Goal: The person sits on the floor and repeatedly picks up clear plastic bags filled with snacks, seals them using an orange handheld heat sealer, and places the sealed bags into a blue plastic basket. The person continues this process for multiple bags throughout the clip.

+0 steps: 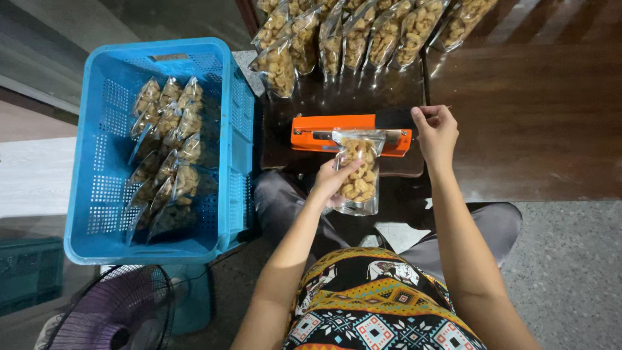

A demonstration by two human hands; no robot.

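Observation:
My left hand (pixel 334 181) grips a clear plastic pouch of light-brown snack pieces (pixel 358 172) by its left side. The pouch's top edge lies across the orange heat sealer (pixel 317 133), which sits on a dark board on the table. My right hand (pixel 435 133) rests on the sealer's right end, fingers curled over the end of its arm. The sealer's arm looks lowered on the pouch's mouth.
A row of several filled pouches (pixel 363 32) stands along the back of the dark wooden table (pixel 531 116). A blue plastic crate (pixel 103 194) at my left holds several more pouches (pixel 165 155). A fan (pixel 116 311) stands on the floor below it.

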